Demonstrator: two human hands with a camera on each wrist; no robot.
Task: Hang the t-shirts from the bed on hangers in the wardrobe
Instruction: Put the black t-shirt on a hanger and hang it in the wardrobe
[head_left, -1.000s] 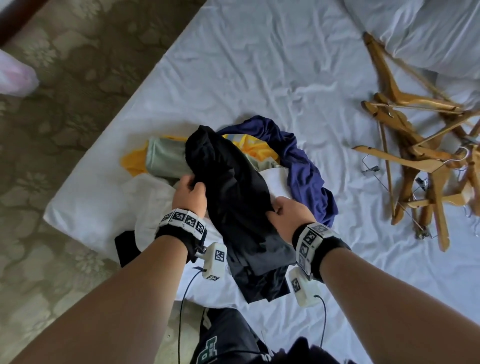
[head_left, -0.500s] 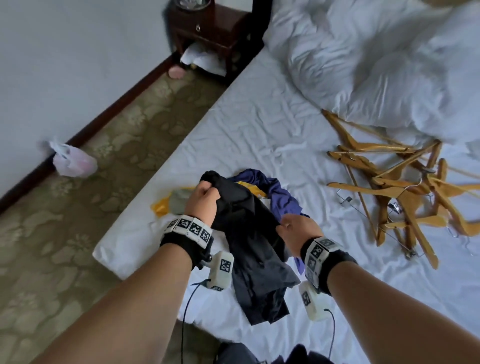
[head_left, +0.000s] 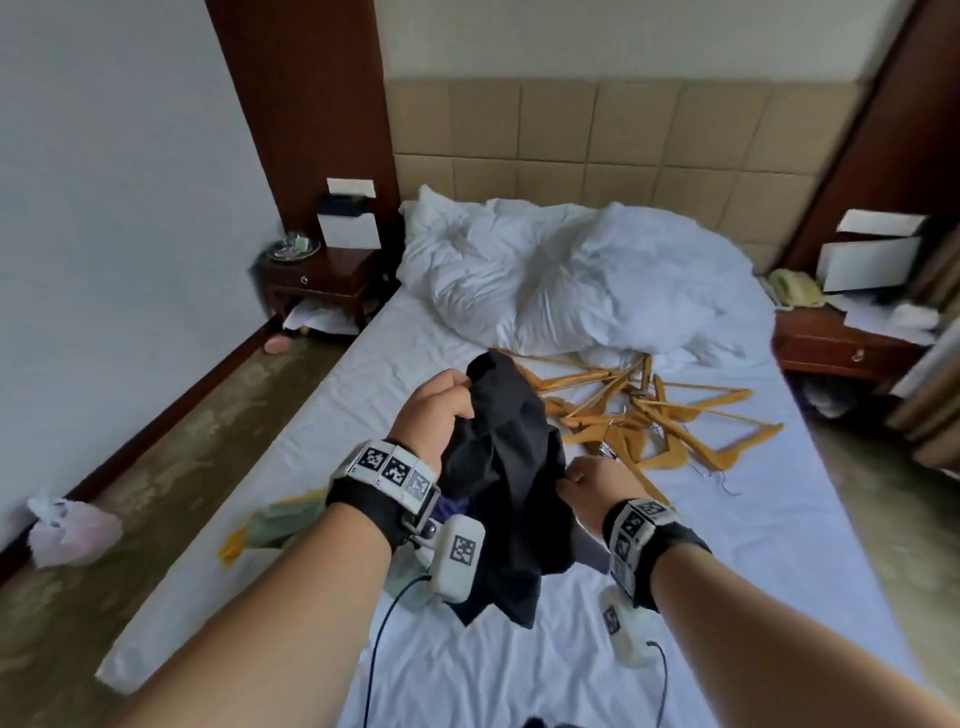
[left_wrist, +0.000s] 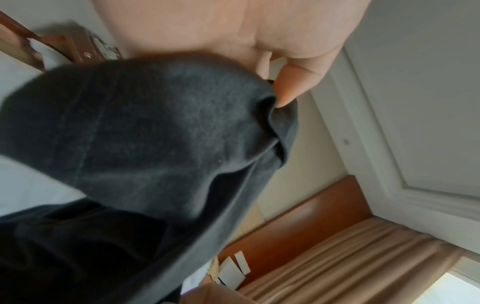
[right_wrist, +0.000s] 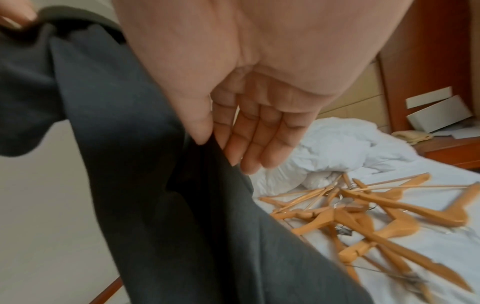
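A black t-shirt (head_left: 511, 467) hangs bunched in the air above the bed (head_left: 779, 545), held by both hands. My left hand (head_left: 436, 410) grips its top edge, thumb pressed into the dark cloth (left_wrist: 155, 133). My right hand (head_left: 592, 480) pinches a lower fold between thumb and forefinger, the other fingers (right_wrist: 259, 144) straight beside the fabric (right_wrist: 155, 185). Several wooden hangers (head_left: 654, 415) lie tangled on the sheet just beyond the shirt, also in the right wrist view as a heap of hangers (right_wrist: 376, 222). More shirts (head_left: 275, 525), yellow, green and purple, lie under my left wrist.
A crumpled white duvet (head_left: 561, 280) fills the head of the bed. Dark wooden nightstands stand at the left (head_left: 317, 275) and right (head_left: 841, 348). A plastic bag (head_left: 67, 530) lies on the patterned carpet by the left wall. Curtains (head_left: 930, 405) hang at the right.
Both hands have lifted the black t-shirt up off the pile of clothes. My head has tilted up, bringing the headboard and nightstands into view.
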